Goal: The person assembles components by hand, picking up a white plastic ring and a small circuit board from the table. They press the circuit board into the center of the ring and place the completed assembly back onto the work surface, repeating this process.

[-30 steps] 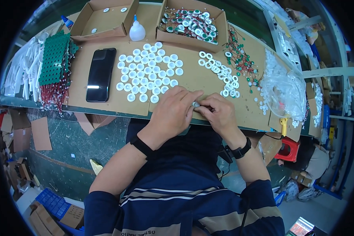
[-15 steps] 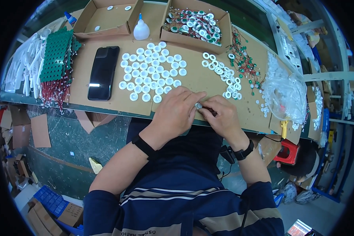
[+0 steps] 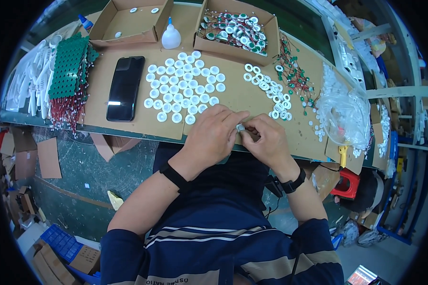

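Right hand [image 3: 269, 138] fingertips shift slightly at the small piece [image 3: 240, 127] near the table edge [image 3: 147, 137]; left hand [image 3: 212, 130] pinches it, can't tell right's grip. Boxed wired discs [image 3: 240, 32] look done; loose white caps [image 3: 183, 84] and rings [image 3: 269, 87] remain.

Small pale round part [image 3: 240, 128] by near edge of cardboard-covered workbench [image 3: 230, 97]: mostly covered by left hand [image 3: 215, 133] and right hand [image 3: 268, 140], exact shape can't tell. Both palms hidden. Open brown cardboard box [image 3: 128, 37], far edge, left: back wall cut off by view's top. Crumpled clear plastic bag [image 3: 343, 114] toward right edge: contents unclear. Lit screen [image 3: 361, 275], lower right: cut off, readout too small.
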A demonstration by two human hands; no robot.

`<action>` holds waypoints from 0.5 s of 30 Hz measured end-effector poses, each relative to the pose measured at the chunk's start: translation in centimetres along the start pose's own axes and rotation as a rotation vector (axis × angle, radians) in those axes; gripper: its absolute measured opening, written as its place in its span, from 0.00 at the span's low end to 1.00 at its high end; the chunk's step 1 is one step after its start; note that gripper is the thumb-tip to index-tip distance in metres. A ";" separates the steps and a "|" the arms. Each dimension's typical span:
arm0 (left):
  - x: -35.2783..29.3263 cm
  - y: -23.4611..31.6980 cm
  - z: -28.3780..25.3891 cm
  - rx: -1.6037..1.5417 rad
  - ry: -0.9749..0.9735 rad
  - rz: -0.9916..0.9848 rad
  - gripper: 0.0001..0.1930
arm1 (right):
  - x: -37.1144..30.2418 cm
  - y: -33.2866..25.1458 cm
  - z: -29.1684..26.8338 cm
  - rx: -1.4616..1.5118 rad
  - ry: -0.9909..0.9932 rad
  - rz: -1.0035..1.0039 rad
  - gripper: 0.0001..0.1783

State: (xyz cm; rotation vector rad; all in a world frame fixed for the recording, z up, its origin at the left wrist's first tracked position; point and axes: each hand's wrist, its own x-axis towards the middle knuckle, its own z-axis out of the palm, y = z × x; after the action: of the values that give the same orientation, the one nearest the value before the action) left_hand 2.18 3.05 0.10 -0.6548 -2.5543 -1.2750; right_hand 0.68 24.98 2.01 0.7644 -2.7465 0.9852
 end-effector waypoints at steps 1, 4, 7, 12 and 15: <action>0.0 0.0 0.0 -0.001 -0.001 0.000 0.26 | 0.0 -0.1 0.0 -0.005 0.001 -0.005 0.10; -0.1 0.0 0.0 -0.002 0.000 -0.004 0.26 | 0.1 -0.4 -0.2 -0.063 0.026 -0.104 0.10; 0.0 0.1 0.1 -0.003 0.003 -0.003 0.27 | 0.1 -0.3 -0.4 -0.065 0.030 -0.126 0.09; 0.0 0.3 0.1 0.016 0.005 0.013 0.28 | -0.1 0.1 -0.4 0.036 -0.002 -0.029 0.07; 0.3 0.5 0.0 0.001 -0.014 0.010 0.28 | 0.0 0.3 -0.4 0.038 -0.006 -0.012 0.07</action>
State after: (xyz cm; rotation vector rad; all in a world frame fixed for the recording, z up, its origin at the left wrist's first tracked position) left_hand 2.20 3.42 0.57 -0.6777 -2.5599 -1.2699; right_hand 0.50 25.47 2.15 0.7893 -2.7328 1.0372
